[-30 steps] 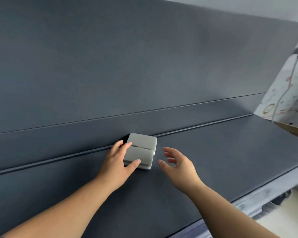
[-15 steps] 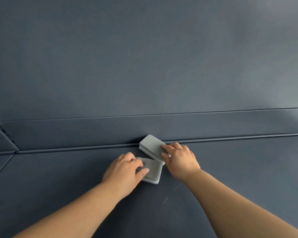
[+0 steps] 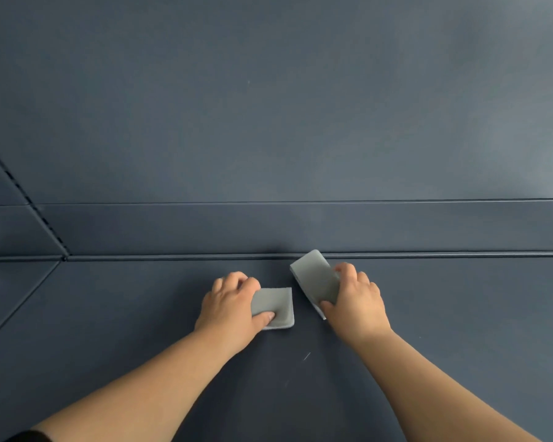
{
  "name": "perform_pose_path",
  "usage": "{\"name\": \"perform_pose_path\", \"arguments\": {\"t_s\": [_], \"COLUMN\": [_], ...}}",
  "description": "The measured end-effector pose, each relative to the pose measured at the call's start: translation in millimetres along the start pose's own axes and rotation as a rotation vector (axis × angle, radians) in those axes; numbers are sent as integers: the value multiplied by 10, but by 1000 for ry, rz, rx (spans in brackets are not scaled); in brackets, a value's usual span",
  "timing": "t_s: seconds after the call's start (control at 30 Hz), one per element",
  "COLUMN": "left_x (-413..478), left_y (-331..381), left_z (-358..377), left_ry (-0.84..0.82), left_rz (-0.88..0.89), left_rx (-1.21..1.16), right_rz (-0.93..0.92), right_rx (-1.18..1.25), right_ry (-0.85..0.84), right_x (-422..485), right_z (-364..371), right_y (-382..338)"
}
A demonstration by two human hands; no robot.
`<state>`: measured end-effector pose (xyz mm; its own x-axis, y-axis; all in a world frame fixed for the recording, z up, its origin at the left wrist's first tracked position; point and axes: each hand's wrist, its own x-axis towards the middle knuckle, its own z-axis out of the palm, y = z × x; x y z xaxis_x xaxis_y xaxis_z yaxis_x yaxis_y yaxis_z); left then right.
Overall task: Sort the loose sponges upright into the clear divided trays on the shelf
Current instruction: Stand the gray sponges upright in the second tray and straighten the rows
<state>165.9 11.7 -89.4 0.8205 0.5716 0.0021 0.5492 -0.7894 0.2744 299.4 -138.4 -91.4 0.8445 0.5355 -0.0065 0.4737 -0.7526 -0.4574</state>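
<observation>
early stage, i judge: my left hand (image 3: 233, 307) grips 1 grey rectangular foam sponge (image 3: 276, 309) flat on the dark blue shelf (image 3: 460, 314), my right hand (image 3: 358, 301) grips a 2nd grey sponge (image 3: 315, 279), tilted up; no clear trays in view

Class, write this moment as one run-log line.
left hand: grips flat sponge | right hand: grips tilted sponge | sponges: apart | trays: not in view
</observation>
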Motion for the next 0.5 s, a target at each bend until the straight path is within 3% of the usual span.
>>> {"name": "perform_pose_path", "arguments": {"t_s": [0.3, 0.5], "left_x": [-455, -938], "left_y": [-169, -593], "left_z": [-96, -353], "left_ry": [86, 26], "left_rz": [-57, -175], "left_rx": [-548, -673], "right_rz": [121, 156], "right_rx": [612, 1107], "right_ry": [30, -132], "right_x": [-466, -915], "right_z": [-51, 43], "right_y": [-40, -502]}}
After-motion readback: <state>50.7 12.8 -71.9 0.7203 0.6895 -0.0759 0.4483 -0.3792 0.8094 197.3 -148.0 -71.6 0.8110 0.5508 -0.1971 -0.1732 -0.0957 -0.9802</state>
